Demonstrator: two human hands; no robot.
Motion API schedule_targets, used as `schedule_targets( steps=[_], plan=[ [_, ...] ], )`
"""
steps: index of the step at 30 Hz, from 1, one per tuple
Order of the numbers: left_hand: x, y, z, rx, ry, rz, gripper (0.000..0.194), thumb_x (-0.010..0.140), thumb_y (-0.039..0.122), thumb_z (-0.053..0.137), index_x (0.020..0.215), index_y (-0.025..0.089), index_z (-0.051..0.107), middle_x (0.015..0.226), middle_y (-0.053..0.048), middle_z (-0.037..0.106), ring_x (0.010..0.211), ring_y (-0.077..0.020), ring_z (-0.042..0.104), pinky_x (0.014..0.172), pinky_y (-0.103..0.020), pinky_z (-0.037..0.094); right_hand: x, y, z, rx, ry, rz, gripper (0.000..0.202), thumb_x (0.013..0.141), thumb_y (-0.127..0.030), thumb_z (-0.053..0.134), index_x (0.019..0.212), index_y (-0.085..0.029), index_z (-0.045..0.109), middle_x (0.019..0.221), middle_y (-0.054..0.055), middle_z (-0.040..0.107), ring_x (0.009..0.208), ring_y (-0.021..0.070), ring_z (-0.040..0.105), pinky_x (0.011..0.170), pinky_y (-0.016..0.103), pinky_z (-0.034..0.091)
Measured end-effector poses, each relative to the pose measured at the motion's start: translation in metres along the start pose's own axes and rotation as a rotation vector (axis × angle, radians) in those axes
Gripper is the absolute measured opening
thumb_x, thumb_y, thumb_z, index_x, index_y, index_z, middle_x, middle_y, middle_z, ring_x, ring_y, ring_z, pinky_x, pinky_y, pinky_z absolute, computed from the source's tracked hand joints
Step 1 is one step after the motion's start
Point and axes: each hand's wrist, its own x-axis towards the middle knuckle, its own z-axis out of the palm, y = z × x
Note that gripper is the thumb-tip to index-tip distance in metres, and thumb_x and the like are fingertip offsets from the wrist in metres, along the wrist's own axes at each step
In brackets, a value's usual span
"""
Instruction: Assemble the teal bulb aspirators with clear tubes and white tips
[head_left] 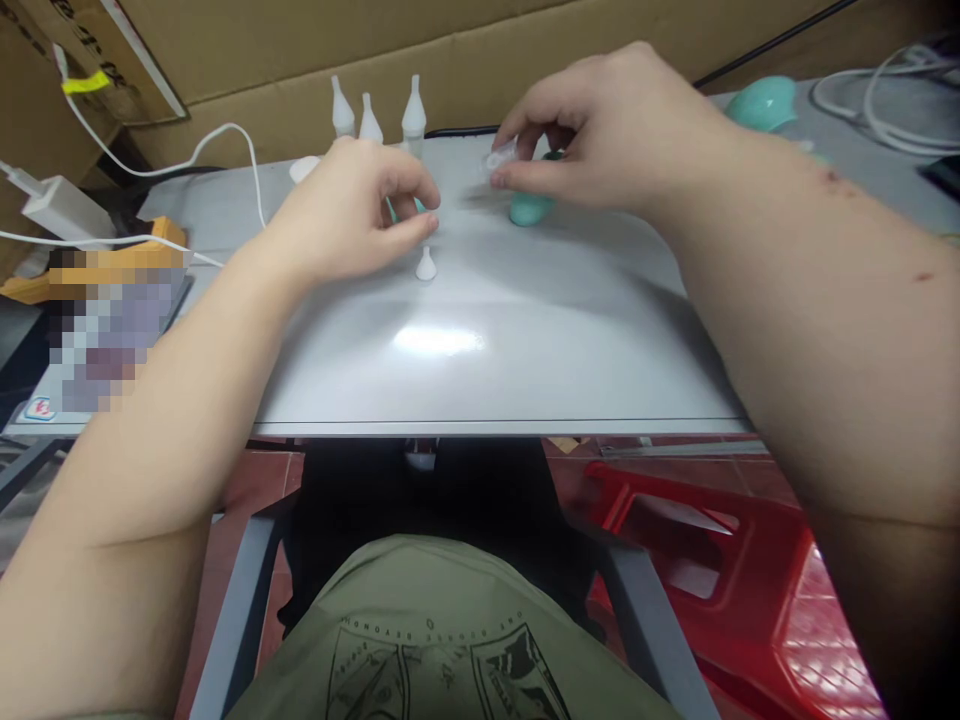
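The right hand (pixel 600 120) pinches a clear piece (pixel 498 158) over the table (pixel 510 385). The left hand (pixel 356 205) curls by a green thing (pixel 419 207); can't tell if it grips. Behind stand three pointy bottles (pixel 414 112).

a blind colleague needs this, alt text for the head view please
A person's right hand holds a small clear plastic-looking piece near a rounded teal object, over a glossy grey table. The left hand is near a small white cone-shaped tip; three white tapered nozzles stand behind.
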Motion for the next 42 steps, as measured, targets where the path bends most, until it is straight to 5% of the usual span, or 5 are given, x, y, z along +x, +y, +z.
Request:
schedule_targets(
  steps=[12,17,24,36,42],
  plan=[
    [0.0,-0.002,0.002,-0.007,-0.031,0.0,0.017,0.088,0.047,0.08,0.095,0.033,0.086,0.084,-0.003,0.082,0.074,-0.0261,0.071,0.073,-0.047,0.057,-0.007,-0.019,0.001,0.054,0.078,0.216,0.025,0.08,-0.007,0.096,0.1,-0.019,0.088,0.08,-0.004,0.073,0.063,0.0093,0.05,0.067,0.028,0.044],
    [0.001,-0.001,0.004,-0.072,-0.037,-0.036,0.014,0.088,0.046,0.081,0.095,0.035,0.086,0.086,-0.002,0.083,0.075,-0.0285,0.075,0.071,-0.046,0.057,-0.005,-0.014,0.006,0.115,0.066,0.147,0.029,0.078,-0.007,0.098,0.099,-0.023,0.086,0.074,-0.008,0.068,0.063,0.0091,0.054,0.07,0.023,0.053],
    [0.004,0.006,0.012,-0.249,0.104,-0.038,0.009,0.091,0.036,0.087,0.094,0.028,0.084,0.09,-0.002,0.08,0.081,-0.0223,0.072,0.075,-0.039,0.059,0.005,-0.057,0.009,0.427,0.292,0.144,0.014,0.094,-0.009,0.083,0.106,-0.015,0.081,0.079,-0.007,0.067,0.072,0.0031,0.063,0.065,0.015,0.045],
    [0.005,0.015,0.021,-0.609,-0.064,-0.074,0.015,0.084,0.03,0.091,0.092,0.021,0.08,0.086,-0.004,0.068,0.081,-0.022,0.07,0.073,-0.039,0.069,0.009,-0.086,0.04,0.773,0.372,0.084,0.014,0.098,-0.024,0.087,0.1,-0.02,0.074,0.091,-0.005,0.074,0.074,0.0074,0.07,0.063,0.017,0.058],
    [0.007,0.012,0.013,-0.401,-0.028,-0.109,0.005,0.083,0.03,0.074,0.085,0.027,0.077,0.079,-0.002,0.068,0.063,-0.0197,0.058,0.058,-0.036,0.044,0.009,-0.084,0.027,0.816,0.353,0.045,0.014,0.101,-0.017,0.083,0.097,-0.016,0.069,0.084,-0.006,0.07,0.069,0.0047,0.069,0.059,0.015,0.056]
  ],
)
